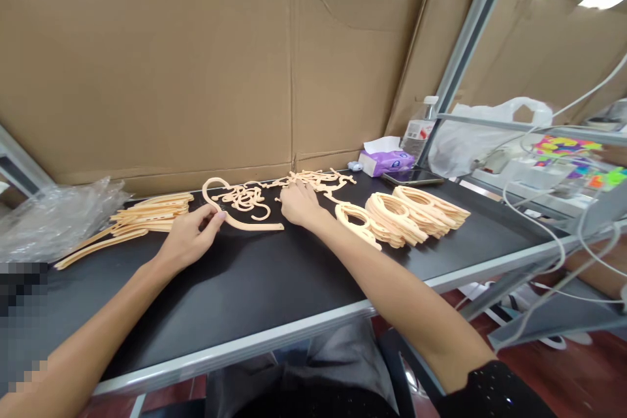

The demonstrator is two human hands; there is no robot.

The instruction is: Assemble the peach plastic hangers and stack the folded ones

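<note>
My left hand (193, 235) pinches a cream, hook-shaped plastic piece (245, 225) between thumb and fingers, just above the black tabletop. Its round hook points away from me and its long curved arm reaches right. At the far side of the table, my right hand (300, 202) has its fingers bent down into a pile of small branching cream pieces (321, 177). Its fingertips are hidden, so what they grip cannot be made out. Between the hands lies a tangle of small curled cream pieces (245, 197).
Long cream strips (151, 212) are stacked at left beside clear plastic wrapping (63, 222). Stacks of cream ring-shaped pieces (396, 219) lie at right. Behind them are a phone (414, 176), a purple tissue pack (386, 162) and a bottle (418, 130). Cardboard (196, 65) walls the back.
</note>
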